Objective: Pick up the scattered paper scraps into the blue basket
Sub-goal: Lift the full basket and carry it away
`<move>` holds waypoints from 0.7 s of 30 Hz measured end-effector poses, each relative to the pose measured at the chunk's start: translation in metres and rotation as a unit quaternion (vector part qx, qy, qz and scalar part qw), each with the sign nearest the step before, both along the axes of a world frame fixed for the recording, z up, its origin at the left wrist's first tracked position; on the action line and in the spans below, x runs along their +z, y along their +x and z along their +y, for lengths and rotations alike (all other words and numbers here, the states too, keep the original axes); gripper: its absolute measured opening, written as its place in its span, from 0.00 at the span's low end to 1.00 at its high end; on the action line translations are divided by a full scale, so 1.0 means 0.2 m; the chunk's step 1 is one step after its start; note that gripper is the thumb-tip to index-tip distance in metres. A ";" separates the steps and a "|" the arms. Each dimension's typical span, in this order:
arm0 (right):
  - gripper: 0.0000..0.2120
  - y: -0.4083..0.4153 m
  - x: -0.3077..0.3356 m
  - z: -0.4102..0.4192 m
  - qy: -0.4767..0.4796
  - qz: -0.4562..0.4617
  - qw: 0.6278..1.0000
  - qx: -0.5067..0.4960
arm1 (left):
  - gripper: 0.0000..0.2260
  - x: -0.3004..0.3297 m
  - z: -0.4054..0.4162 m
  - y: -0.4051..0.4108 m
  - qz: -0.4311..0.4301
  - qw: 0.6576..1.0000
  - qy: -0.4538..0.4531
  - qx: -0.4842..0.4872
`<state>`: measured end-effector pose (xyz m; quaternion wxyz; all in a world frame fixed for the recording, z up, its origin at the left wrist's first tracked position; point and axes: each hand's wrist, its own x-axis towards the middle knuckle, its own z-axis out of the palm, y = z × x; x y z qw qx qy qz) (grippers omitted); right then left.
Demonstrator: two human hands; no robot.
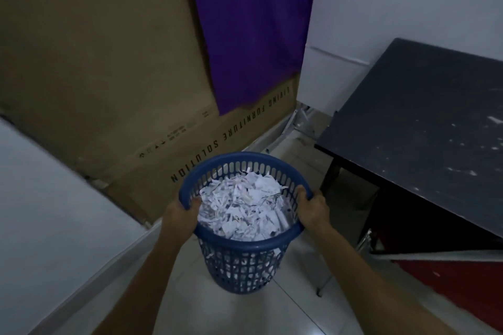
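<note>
The blue basket (246, 246) (heaped with paper scraps (242, 207)) was gripped by its rim between the left hand (183, 208) and right hand (311, 208). Collecting seemed nearly finished; the table (424, 128) flecks beyond the right hand probably came next.

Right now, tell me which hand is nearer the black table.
Right. The right hand grips the blue basket rim on the side facing the black table; the left hand grips the opposite rim, farther away.
</note>
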<state>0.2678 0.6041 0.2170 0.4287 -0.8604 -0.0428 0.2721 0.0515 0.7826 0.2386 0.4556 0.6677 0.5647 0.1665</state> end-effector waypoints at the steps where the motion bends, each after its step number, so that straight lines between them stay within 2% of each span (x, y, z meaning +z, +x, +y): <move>1: 0.22 0.01 -0.01 0.01 0.004 0.006 1.000 -0.005 | 0.15 -0.01 0.03 0.02 -0.001 1.000 -0.009 -0.003; 6: 0.19 0.07 -0.09 0.09 0.009 0.020 0.999 -0.036 | 0.10 -0.10 0.17 0.13 0.008 0.999 -0.023 -0.046; 9: 0.19 0.09 -0.16 0.16 0.022 0.020 0.997 -0.068 | 0.07 -0.16 0.27 0.21 0.007 0.997 0.000 -0.081; 15: 0.18 0.06 -0.30 0.29 0.038 0.009 0.989 -0.146 | 0.20 -0.34 0.49 0.35 -0.003 0.989 0.038 -0.143; 21: 0.21 0.03 -0.40 0.41 0.036 -0.001 0.973 -0.228 | 0.19 -0.53 0.78 0.52 0.006 0.972 0.070 -0.223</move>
